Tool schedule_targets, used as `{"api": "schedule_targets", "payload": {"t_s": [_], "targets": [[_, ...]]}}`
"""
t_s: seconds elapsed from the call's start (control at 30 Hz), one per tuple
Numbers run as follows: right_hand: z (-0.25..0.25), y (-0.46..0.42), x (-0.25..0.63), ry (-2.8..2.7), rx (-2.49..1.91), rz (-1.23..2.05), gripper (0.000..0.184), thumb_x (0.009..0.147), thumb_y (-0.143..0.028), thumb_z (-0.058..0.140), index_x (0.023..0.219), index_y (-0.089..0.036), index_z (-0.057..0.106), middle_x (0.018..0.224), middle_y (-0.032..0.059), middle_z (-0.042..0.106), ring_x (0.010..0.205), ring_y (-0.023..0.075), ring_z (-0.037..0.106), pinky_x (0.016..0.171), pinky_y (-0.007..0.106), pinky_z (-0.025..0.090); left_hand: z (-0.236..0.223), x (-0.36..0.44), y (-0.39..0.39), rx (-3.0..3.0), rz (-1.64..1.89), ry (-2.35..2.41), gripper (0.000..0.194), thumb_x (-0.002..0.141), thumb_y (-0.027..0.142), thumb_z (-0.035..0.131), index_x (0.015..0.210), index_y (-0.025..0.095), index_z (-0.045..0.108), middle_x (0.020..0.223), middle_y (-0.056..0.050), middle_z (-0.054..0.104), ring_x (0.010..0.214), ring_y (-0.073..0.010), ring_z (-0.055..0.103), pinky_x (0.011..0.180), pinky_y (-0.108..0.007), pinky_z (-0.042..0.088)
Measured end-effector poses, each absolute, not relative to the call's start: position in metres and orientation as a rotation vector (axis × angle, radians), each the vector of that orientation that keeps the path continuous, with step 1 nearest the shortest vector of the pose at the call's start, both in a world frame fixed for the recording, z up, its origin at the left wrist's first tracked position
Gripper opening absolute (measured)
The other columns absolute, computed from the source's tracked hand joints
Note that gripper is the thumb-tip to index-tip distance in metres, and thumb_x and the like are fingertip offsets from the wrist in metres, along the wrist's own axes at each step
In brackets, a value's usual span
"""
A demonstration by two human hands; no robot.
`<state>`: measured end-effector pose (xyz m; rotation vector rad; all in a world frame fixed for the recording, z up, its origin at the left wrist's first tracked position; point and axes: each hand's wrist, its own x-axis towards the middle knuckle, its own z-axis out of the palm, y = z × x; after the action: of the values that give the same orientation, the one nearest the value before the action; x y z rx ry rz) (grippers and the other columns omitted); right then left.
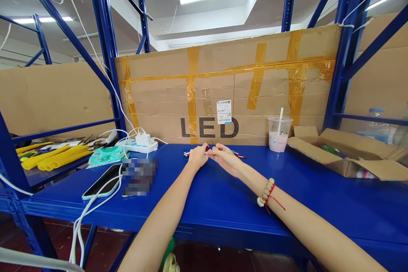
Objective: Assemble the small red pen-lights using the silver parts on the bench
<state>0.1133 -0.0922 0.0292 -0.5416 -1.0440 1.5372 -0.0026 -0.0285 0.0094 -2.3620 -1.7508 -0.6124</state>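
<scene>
Both my arms reach out over a blue metal bench (207, 204) toward its back edge. My left hand (197, 156) is closed, and a small red and silver pen-like item (208, 149) shows between its fingers. My right hand (225, 158) meets it from the right, fingers pinched together on the same item. Several more thin red and silver pieces (239, 155) lie on the bench just behind my right hand. A beaded bracelet with a red string (267, 192) sits on my right wrist.
A taped cardboard sheet marked LED (223, 93) backs the bench. A plastic cup with a straw (279, 134) and an open carton (347, 153) stand at the right. At the left lie a phone (102, 182), a power strip (142, 144), white cables and yellow tubes (54, 157).
</scene>
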Motion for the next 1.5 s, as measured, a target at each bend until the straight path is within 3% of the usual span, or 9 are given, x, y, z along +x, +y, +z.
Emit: {"api": "schedule_targets", "payload": {"t_s": [0.57, 0.67, 0.77, 0.83, 0.9, 1.0, 1.2, 1.5], "targets": [[0.025, -0.082, 0.117, -1.061, -0.509, 1.504, 0.058, 0.035, -0.005, 0.074, 0.060, -0.018, 0.024, 0.054, -0.0098, 0.031, 0.055, 0.0047, 0.038, 0.064, 0.021, 0.034, 0.010, 0.000, -0.032, -2.358, -0.659, -1.732, 0.018, 0.087, 0.029, 0.034, 0.093, 0.020, 0.048, 0.092, -0.010, 0.064, 0.088, -0.0261, 0.060, 0.067, -0.032, 0.042], [0.023, -0.075, 0.122, -1.041, -0.533, 1.462, 0.059, 0.034, -0.005, 0.074, 0.061, -0.019, 0.023, 0.053, -0.0106, 0.032, 0.054, 0.0046, 0.038, 0.066, 0.022, 0.035, 0.009, 0.001, -0.029, -2.382, -0.929, -1.796, 0.018, 0.088, 0.030, 0.031, 0.085, 0.019, 0.045, 0.081, -0.007, 0.064, 0.079, -0.0210, 0.061, 0.064, -0.028, 0.041], [0.021, -0.068, 0.128, -1.056, -0.583, 1.399, 0.060, 0.033, -0.007, 0.074, 0.061, -0.019, 0.023, 0.052, -0.0113, 0.031, 0.051, 0.0044, 0.037, 0.062, 0.023, 0.034, 0.009, 0.008, -0.027, -2.597, -1.551, -1.857, 0.020, 0.089, 0.031, 0.029, 0.076, 0.018, 0.038, 0.063, 0.001, 0.059, 0.049, -0.0103, 0.054, 0.050, -0.020, 0.037], [0.019, -0.064, 0.133, -1.081, -0.603, 1.361, 0.061, 0.032, -0.009, 0.075, 0.061, -0.019, 0.023, 0.052, -0.0113, 0.030, 0.050, 0.0044, 0.037, 0.061, 0.023, 0.033, 0.009, 0.014, -0.026, -2.793, -1.976, -1.792, 0.022, 0.087, 0.036, 0.035, 0.074, 0.019, 0.034, 0.057, 0.004, 0.054, 0.036, -0.0063, 0.046, 0.041, -0.017, 0.031], [0.018, -0.060, 0.137, -1.122, -0.597, 1.342, 0.061, 0.032, -0.011, 0.077, 0.060, -0.019, 0.023, 0.052, -0.0111, 0.030, 0.050, 0.0049, 0.038, 0.060, 0.024, 0.033, 0.009, 0.019, -0.026, -2.963, -2.153, -1.701, 0.028, 0.081, 0.041, 0.046, 0.072, 0.019, 0.032, 0.052, 0.006, 0.051, 0.031, -0.0057, 0.042, 0.035, -0.016, 0.027], [0.018, -0.058, 0.142, -1.199, -0.583, 1.334, 0.063, 0.034, -0.015, 0.079, 0.061, -0.020, 0.022, 0.052, -0.0109, 0.028, 0.049, 0.0057, 0.038, 0.059, 0.025, 0.034, 0.008, 0.023, -0.028, -3.182, -2.109, -1.612, 0.035, 0.075, 0.046, 0.055, 0.069, 0.018, 0.035, 0.047, 0.006, 0.047, 0.030, -0.0054, 0.040, 0.032, -0.016, 0.023], [0.022, -0.062, 0.150, -1.307, -0.595, 1.295, 0.063, 0.038, -0.020, 0.080, 0.061, -0.020, 0.022, 0.052, -0.0101, 0.027, 0.049, 0.0065, 0.039, 0.055, 0.024, 0.029, 0.009, 0.025, -0.032, -3.304, -2.178, -1.521, 0.037, 0.073, 0.049, 0.056, 0.069, 0.017, 0.037, 0.049, 0.006, 0.047, 0.031, -0.0032, 0.037, 0.032, -0.016, 0.022], [0.016, -0.059, 0.154, -1.405, -0.639, 1.234, 0.061, 0.042, -0.031, 0.080, 0.057, -0.019, 0.022, 0.052, -0.0097, 0.028, 0.049, 0.0067, 0.041, 0.054, 0.024, 0.028, 0.010, 0.028, -0.034, -3.301, -2.011, -1.580, 0.037, 0.074, 0.048, 0.054, 0.071, 0.019, 0.032, 0.046, 0.006, 0.049, 0.030, -0.0052, 0.040, 0.031, -0.015, 0.022]]}}
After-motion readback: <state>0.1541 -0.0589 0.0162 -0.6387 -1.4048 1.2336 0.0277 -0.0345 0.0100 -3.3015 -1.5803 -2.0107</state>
